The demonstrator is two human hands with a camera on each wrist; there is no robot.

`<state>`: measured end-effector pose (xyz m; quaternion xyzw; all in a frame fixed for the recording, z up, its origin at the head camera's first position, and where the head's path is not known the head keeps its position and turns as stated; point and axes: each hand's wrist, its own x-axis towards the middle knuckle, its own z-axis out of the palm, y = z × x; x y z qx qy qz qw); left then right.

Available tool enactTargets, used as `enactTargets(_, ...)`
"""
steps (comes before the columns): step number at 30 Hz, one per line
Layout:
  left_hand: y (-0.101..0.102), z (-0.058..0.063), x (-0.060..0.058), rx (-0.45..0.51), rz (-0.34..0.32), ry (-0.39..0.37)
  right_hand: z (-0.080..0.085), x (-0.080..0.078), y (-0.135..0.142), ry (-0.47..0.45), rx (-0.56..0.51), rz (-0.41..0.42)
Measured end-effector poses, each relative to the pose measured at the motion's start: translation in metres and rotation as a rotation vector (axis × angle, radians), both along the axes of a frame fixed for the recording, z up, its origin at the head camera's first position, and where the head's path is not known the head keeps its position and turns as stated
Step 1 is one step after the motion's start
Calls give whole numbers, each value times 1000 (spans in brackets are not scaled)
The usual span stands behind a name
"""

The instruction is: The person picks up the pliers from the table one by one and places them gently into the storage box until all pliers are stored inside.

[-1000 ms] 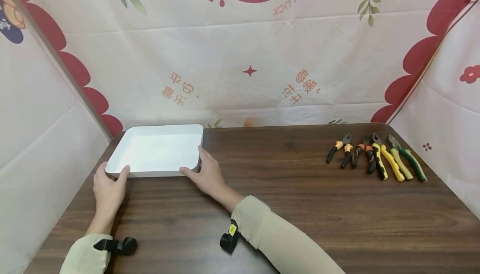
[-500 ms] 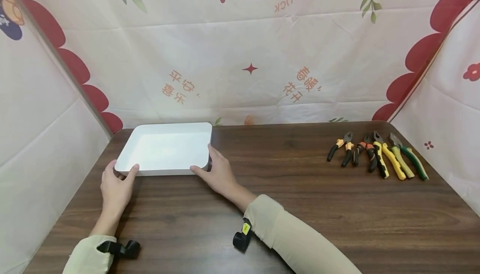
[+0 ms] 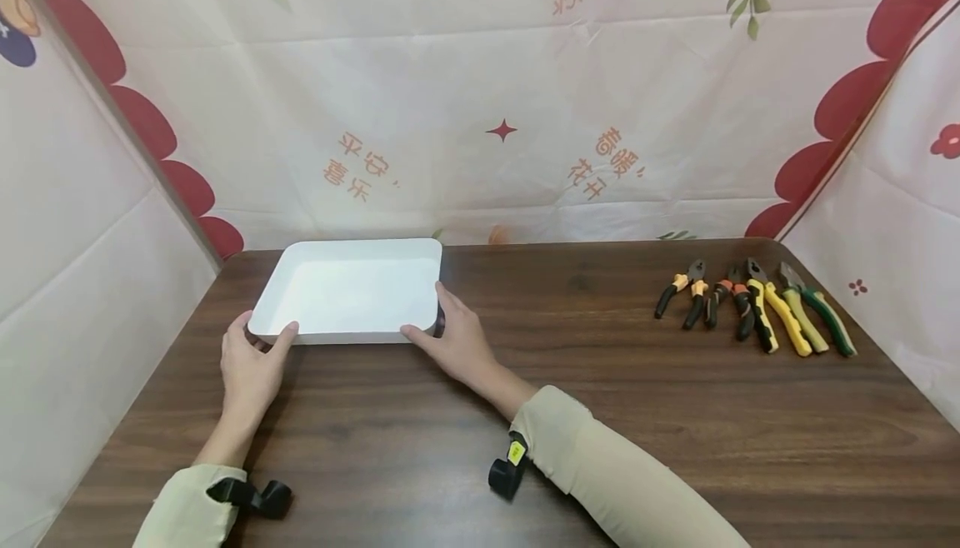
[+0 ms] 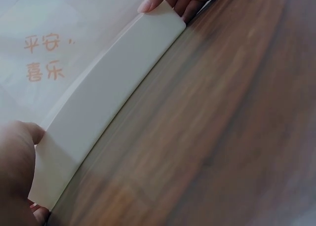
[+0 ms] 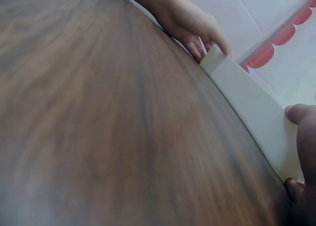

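Note:
A shallow white rectangular tray [image 3: 347, 337] sits near the back left of the wooden table, nothing lying in it. My left hand [image 3: 251, 369] grips its front left corner, thumb on the front rim and fingers round the side. At the front right corner my right hand [image 3: 459, 344] holds it the same way, thumb at the front and fingers along the right side. In the left wrist view the tray's front wall [image 4: 108, 88] stands low, its bottom edge right at the tabletop. The right wrist view shows that same wall [image 5: 252, 112] between both hands.
Several pliers lie side by side at the back right of the table [image 3: 585, 415]: orange-and-black pliers [image 3: 693, 291], red-and-black pliers [image 3: 731, 298], yellow-and-black pliers [image 3: 772, 306] and green-handled pliers [image 3: 821, 315]. A printed white cloth [image 3: 450, 115] hangs behind the table and along both sides.
Both hands have moved the tray to the right along the table, keeping their grip on its front corners. The pliers have stayed in their places.

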<state>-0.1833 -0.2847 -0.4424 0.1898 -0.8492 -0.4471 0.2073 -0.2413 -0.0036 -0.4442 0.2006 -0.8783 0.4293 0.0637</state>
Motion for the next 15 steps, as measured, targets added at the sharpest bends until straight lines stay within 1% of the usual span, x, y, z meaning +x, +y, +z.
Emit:
enactTargets(3, 4, 1, 0, 1, -7, -3, 1, 0, 4, -5, 7, -3)
enactTargets(10, 12, 1, -1, -58, -19, -10, 2, -1, 13, -18, 23, -22)
enactTargets(15, 18, 2, -4, -59, -27, -3, 1, -1, 18, -14, 21, -45)
